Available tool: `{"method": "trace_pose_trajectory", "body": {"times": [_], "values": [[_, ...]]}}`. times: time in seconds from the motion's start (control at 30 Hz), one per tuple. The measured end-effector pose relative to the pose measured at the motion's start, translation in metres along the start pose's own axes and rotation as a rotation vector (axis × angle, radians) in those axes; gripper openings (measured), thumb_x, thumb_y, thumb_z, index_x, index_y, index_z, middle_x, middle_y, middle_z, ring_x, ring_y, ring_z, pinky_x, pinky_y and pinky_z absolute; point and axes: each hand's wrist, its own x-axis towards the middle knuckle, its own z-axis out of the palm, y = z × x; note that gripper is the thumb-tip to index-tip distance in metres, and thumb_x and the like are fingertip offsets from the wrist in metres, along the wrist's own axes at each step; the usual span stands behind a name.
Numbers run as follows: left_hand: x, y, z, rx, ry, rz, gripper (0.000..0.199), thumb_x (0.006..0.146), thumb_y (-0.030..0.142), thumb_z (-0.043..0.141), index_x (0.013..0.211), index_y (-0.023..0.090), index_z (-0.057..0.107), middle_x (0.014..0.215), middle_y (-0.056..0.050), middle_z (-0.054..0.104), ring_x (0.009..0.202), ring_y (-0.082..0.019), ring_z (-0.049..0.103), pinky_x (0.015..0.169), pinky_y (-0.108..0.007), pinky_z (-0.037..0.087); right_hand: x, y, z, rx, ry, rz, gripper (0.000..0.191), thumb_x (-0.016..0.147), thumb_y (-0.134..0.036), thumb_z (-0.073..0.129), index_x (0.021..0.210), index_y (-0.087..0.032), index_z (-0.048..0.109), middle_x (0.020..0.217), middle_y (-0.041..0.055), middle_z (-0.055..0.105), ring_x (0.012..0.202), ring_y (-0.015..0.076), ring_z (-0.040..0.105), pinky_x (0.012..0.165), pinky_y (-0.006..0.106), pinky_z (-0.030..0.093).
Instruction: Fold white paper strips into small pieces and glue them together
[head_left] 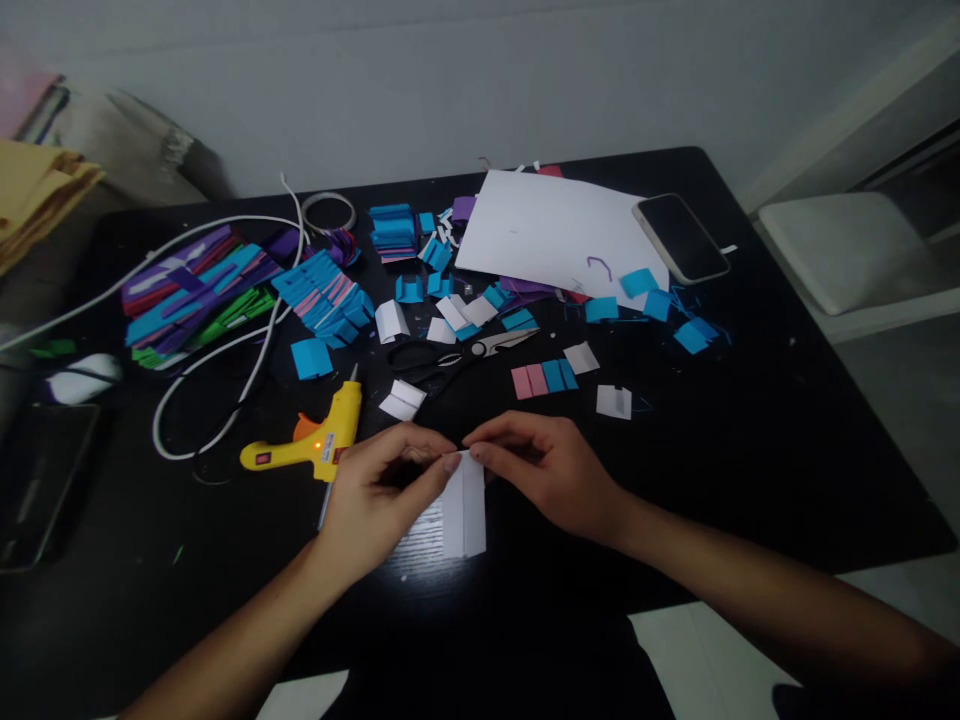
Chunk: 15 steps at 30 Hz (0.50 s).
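A folded white paper piece with a lengthwise crease lies near the front middle of the black table. My left hand pinches its top edge between thumb and fingers. Beside it, my right hand pinches the top right corner of the same piece. Just left of my left hand is a yellow glue gun with an orange light on. Beyond my hands lie black-handled scissors, a small folded white piece and a joined pink and blue piece.
The black table also holds a large white sheet, a phone, blue folded pieces, bundled coloured strips, a tape roll and a looping white cable. A white stool stands at the right.
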Motion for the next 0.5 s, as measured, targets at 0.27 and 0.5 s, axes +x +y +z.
{"method": "trace_pose_trajectory", "body": {"times": [0.27, 0.5], "values": [[0.0006, -0.0001, -0.0007, -0.086, -0.053, -0.037, 0.004, 0.09, 0.019, 0.072, 0.093, 0.019, 0.075, 0.076, 0.0, 0.073, 0.065, -0.011, 0.067, 0.058, -0.018, 0.053, 0.0009, -0.0014, -0.0012, -0.027, 0.001, -0.009, 0.011, 0.089, -0.03, 0.078, 0.095, -0.021, 0.08, 0.088, 0.0009, 0.08, 0.081, 0.0151, 0.075, 0.075, 0.027, 0.06], [-0.0001, -0.0025, -0.0045, -0.107, -0.105, 0.005, 0.015, 0.095, 0.017, 0.064, 0.106, 0.019, 0.074, 0.089, -0.004, 0.076, 0.074, -0.014, 0.07, 0.065, -0.023, 0.057, 0.0046, -0.0032, -0.003, 0.095, 0.005, 0.034, 0.014, 0.095, -0.024, 0.068, 0.104, -0.021, 0.077, 0.094, 0.002, 0.079, 0.084, 0.0152, 0.075, 0.074, 0.027, 0.062]]}}
